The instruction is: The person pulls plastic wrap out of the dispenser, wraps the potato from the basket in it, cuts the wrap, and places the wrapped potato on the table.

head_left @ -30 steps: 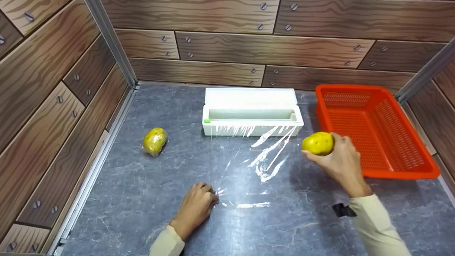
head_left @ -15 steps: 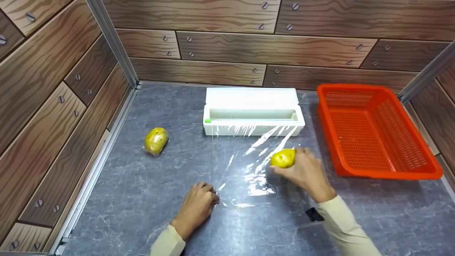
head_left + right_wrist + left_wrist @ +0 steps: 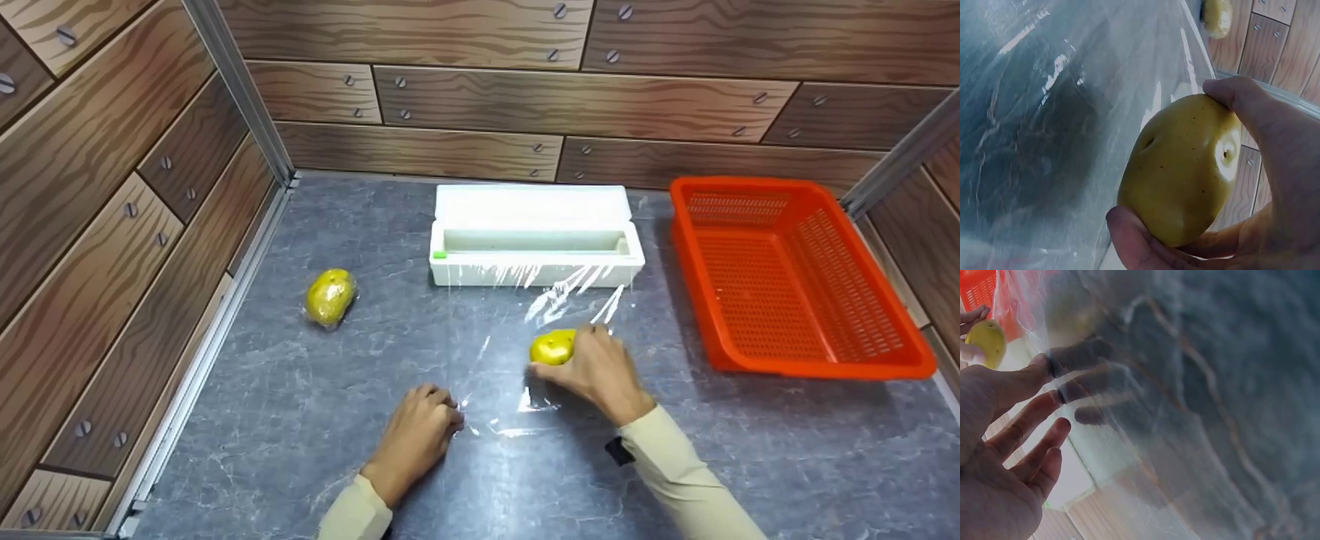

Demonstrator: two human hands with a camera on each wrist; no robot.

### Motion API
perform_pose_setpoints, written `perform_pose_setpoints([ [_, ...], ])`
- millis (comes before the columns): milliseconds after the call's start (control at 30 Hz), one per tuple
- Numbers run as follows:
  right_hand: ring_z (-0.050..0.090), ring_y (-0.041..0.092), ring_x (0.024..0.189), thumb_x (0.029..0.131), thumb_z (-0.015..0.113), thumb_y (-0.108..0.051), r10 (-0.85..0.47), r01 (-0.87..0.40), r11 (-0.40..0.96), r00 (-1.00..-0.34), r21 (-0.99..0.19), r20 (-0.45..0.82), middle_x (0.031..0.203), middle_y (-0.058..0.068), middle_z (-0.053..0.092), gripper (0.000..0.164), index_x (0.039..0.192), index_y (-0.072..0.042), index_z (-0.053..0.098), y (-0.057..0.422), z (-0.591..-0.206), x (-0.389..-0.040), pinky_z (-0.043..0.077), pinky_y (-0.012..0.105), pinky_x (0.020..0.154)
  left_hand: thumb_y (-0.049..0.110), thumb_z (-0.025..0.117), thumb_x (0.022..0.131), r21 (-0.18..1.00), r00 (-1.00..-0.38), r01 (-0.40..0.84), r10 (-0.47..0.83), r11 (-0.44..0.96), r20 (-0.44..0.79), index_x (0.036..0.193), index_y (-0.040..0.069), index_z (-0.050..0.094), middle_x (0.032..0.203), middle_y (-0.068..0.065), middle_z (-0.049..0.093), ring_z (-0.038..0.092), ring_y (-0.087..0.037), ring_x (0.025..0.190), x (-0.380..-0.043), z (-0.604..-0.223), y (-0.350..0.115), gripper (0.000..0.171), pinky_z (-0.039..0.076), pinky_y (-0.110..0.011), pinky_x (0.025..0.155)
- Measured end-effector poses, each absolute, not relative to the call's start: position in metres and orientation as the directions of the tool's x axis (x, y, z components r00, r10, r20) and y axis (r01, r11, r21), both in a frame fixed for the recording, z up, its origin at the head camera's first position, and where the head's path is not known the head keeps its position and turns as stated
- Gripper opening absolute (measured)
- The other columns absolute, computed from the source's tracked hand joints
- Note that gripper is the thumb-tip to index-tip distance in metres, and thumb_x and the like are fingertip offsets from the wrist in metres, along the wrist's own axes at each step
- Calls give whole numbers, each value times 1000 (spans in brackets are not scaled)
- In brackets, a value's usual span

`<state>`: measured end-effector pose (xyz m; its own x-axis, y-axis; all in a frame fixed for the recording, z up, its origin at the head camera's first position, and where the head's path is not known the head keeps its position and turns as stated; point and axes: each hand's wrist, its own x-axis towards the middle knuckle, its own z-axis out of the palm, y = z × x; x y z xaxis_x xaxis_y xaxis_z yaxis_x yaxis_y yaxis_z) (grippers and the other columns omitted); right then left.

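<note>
The right hand [image 3: 596, 367] has a firm hold on a yellow potato [image 3: 551, 347], thumb on one side, fingers curled round the other, and there it is, over the clear film [image 3: 528, 400] near the middle of the table [image 3: 285, 435]! Whether potato and film touch, I can't tell. Look left and nearer: the left hand [image 3: 416, 425] pinches the film by its near left corner. The sheet runs from there to the far side, up to the long white box [image 3: 441, 274], its lid tipped back, a green spot on its left front corner. Over on the left, well apart from both hands, lies a second potato [image 3: 330, 298], glossy in clear wrap. And out on the right, the red basket [image 3: 825, 367] sits with its perforated walls, just beyond the box, wood-patterned panels [image 3: 465, 97] lining the far side.
</note>
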<state>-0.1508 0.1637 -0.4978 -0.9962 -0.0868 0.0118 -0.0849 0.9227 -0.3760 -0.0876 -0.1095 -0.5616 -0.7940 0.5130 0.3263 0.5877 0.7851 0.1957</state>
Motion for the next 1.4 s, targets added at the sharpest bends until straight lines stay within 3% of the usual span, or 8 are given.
perform_pose_setpoints([
  [467, 50, 24, 58, 69, 82, -64, -80, -85, 965, -996, -250, 31, 74, 10, 48, 72, 83, 1, 55, 145, -514, -146, 48, 36, 46, 16, 79, 84, 194, -806, 574, 506, 796, 306, 77, 18, 80, 92, 0, 70, 61, -22, 90, -87, -563, -109, 7, 48, -37, 77],
  [733, 48, 22, 51, 70, 79, -70, -99, -106, 980, -994, -168, 50, 70, 8, 44, 70, 70, -8, 46, 139, -517, -147, 48, 36, 42, 15, 79, 83, 188, -799, 581, 510, 792, 320, 76, 18, 79, 90, 0, 69, 60, -22, 89, -88, -563, -108, 8, 48, -37, 76],
  [1167, 56, 32, 55, 63, 73, -83, -104, -123, 984, -984, -129, 146, 71, 12, 49, 94, 85, 7, 58, 138, -523, -144, 53, 44, 47, 16, 79, 84, 179, -806, 572, 507, 801, 306, 79, 18, 81, 90, 0, 69, 60, -21, 87, -86, -561, -109, 5, 48, -37, 75],
  [1400, 54, 28, 54, 61, 74, -83, -133, -147, 977, -986, -153, 96, 71, 12, 49, 92, 83, 4, 56, 143, -520, -143, 53, 42, 47, 15, 79, 84, 179, -787, 595, 523, 784, 325, 81, 18, 81, 92, 0, 69, 60, -21, 87, -85, -564, -110, 5, 47, -37, 75],
])
